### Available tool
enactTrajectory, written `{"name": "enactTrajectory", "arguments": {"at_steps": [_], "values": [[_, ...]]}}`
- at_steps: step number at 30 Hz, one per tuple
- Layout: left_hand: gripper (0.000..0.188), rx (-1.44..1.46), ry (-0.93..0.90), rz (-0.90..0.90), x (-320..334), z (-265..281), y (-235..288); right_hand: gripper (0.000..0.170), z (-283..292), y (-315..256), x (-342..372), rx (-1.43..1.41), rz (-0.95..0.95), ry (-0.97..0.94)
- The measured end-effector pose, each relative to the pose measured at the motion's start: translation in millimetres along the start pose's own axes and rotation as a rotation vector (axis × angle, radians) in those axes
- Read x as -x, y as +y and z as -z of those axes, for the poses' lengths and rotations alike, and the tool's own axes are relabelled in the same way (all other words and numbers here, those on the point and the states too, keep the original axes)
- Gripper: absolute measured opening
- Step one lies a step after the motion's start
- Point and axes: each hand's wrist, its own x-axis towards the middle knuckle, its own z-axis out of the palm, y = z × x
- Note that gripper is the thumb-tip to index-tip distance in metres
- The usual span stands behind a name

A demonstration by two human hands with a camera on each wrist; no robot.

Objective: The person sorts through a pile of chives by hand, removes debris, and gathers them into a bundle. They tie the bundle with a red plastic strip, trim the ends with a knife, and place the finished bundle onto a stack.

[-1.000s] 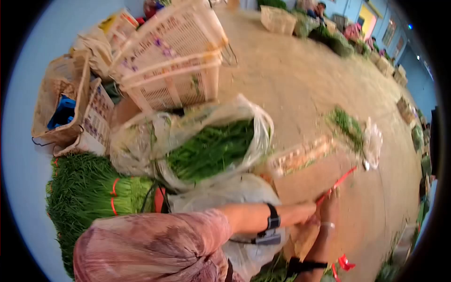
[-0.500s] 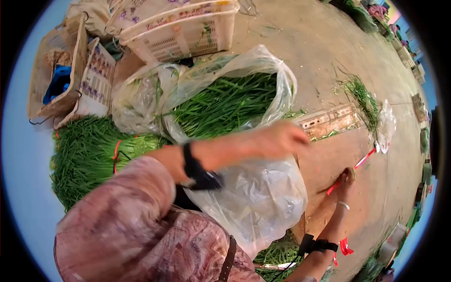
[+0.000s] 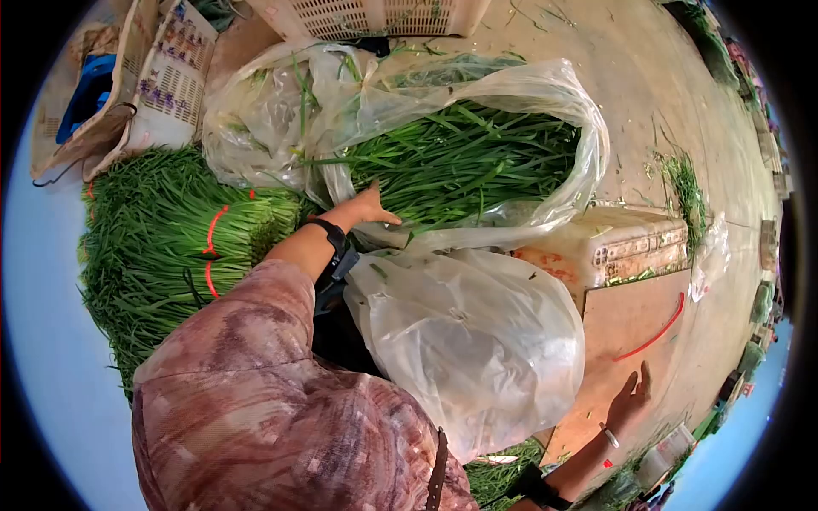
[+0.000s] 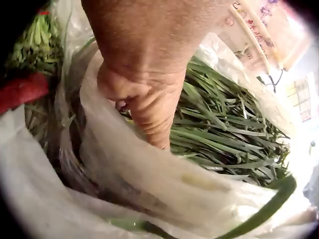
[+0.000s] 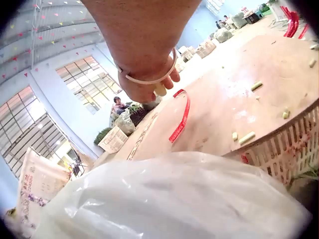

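In the head view the left hand (image 3: 371, 207) reaches to the near left edge of a clear plastic bag (image 3: 588, 162) full of long green stalks (image 3: 477, 157), thumb spread from the fingers. The left wrist view shows that hand (image 4: 144, 99) at the stalks (image 4: 214, 129) just inside the bag's rim, its fingertips hidden. The right hand (image 3: 629, 404) hovers over the brown board (image 3: 613, 319) with fingers extended and nothing in it. Beyond its fingertips a red strip (image 3: 654, 334) lies curved on the board; the right wrist view shows the strip (image 5: 183, 117) too.
Bundled greens (image 3: 162, 238) with red bands lie at the left. A clear plastic sheet (image 3: 477, 341) covers the person's lap. Behind the board is a foam box (image 3: 630, 243); crates (image 3: 175, 77) stand at the back left. Cut stalk pieces (image 5: 246, 138) are scattered on the board.
The left hand has moved left from the board to the bag of stalks. The right hand has let go of the red strip and drawn back towards the body. The head view has tilted down.
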Motion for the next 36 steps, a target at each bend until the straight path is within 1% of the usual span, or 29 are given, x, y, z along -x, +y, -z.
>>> {"name": "enactTrajectory", "arguments": {"at_steps": [1, 2, 3, 5, 6, 7, 9, 11, 13, 15, 17, 19, 20, 21, 23, 24, 25, 27, 28, 29, 30, 31, 32, 34, 35, 36], "values": [[0.134, 0.138, 0.038, -0.035, 2.3, -4.8, 0.1, 0.032, -3.7, -3.6, 1.8, 0.004, 0.0, -0.004], [0.127, 0.168, -0.024, -0.033, 5.2, -12.3, 2.6, 0.032, -6.6, -7.3, 5.9, -0.04, -0.078, -0.046], [0.127, 0.175, -0.032, -0.031, 12.9, -23.2, 7.2, 0.032, -7.9, -13.3, 8.7, -0.081, -0.155, -0.089], [0.117, 0.132, 0.107, -0.01, 28.3, -42.0, 13.4, 0.031, -10.5, -26.8, 10.5, -0.112, -0.125, -0.084], [0.108, 0.208, 0.136, -0.066, 30.5, -48.6, 5.9, 0.031, -8.8, -40.3, 8.4, -0.163, -0.148, -0.118], [0.108, 0.211, 0.134, -0.064, 25.2, -48.0, 0.3, 0.031, -8.7, -49.3, 5.4, -0.216, -0.172, -0.153], [0.106, 0.801, 0.044, -0.036, 9.4, -37.3, -8.6, 0.03, -10.0, -57.6, -1.9, -0.178, -0.138, -0.177], [0.1, 0.6, -0.076, -0.02, 0.2, -20.9, -17.3, 0.03, -9.3, -66.9, -7.2, -0.196, -0.196, -0.192], [0.107, 0.168, -0.151, -0.031, -11.0, -8.8, -15.0, 0.03, -6.7, -73.9, -12.5, -0.181, -0.173, -0.193], [0.108, 0.112, -0.158, -0.039, -8.6, -5.3, -10.3, 0.03, -7.0, -73.9, -12.9, -0.169, -0.152, -0.196], [0.11, 0.055, -0.168, -0.046, 0.6, -5.2, 0.4, 0.03, -9.8, -68.7, -11.7, -0.258, -0.136, -0.166], [0.108, -0.081, 0.301, 0.098, 27.0, -19.7, 17.4, 0.03, -2.3, -77.3, -6.9, -0.212, -0.145, -0.173], [0.102, -0.017, 0.443, 0.102, 39.9, -26.5, 23.6, 0.029, 0.1, -80.4, -4.9, -0.169, -0.144, -0.18], [0.102, -0.018, 0.438, 0.104, 38.0, -33.4, 18.2, 0.029, -1.6, -79.3, -2.7, -0.167, -0.146, -0.185], [0.087, 0.366, 0.672, 0.122, 28.4, -53.4, -2.1, 0.029, -4.9, -75.9, 1.8, -0.242, -0.161, -0.179], [0.062, 0.475, 0.762, 0.165, 21.4, -54.1, -12.8, 0.029, -5.2, -78.5, 2.1, -0.242, -0.16, -0.181], [0.062, 0.476, 0.762, 0.166, 17.2, -57.8, -26.6, 0.029, -5.5, -83.5, 2.9, -0.222, -0.151, -0.193], [0.031, 0.365, 0.672, 0.036, 6.1, -71.4, -53.4, 0.028, -4.9, -89.3, 2.2, -0.206, -0.136, -0.205], [0.034, 0.353, 0.697, -0.027, -6.6, -94.8, -62.5, 0.028, -4.7, -91.7, 1.5, -0.217, -0.125, -0.194], [0.019, 1.054, 0.631, 0.025, -58.4, -139.4, -110.5, 0.028, -3.4, -93.4, 1.9, -0.224, -0.115, -0.185], [0.021, 0.626, 0.756, -0.069, -9.4, -111.7, -65.7, 0.028, 0.0, -100.7, -1.5, -0.225, -0.116, -0.185], [0.024, 0.186, 0.928, -0.098, 47.1, -77.0, -13.3, 0.026, 5.2, -115.5, -10.0, -0.251, -0.013, -0.133], [0.024, 0.183, 0.92, -0.103, 65.1, -61.9, -0.6, 0.024, 12.6, -133.1, -16.4, -0.272, 0.081, -0.082], [0.035, 0.023, 0.714, -0.242, 85.7, -52.1, 12.7, 0.027, 30.8, -201.4, -34.5, -0.307, 0.161, -0.194], [0.035, 0.022, 0.712, -0.249, 86.2, -55.8, 13.5, 0.027, 26.5, -223.9, -42.7, -0.329, 0.269, -0.262], [0.031, -0.113, 0.639, -0.383, 86.4, -60.7, 12.7, 0.029, 14.9, -254.7, -48.8, -0.455, 0.386, -0.316]]}}
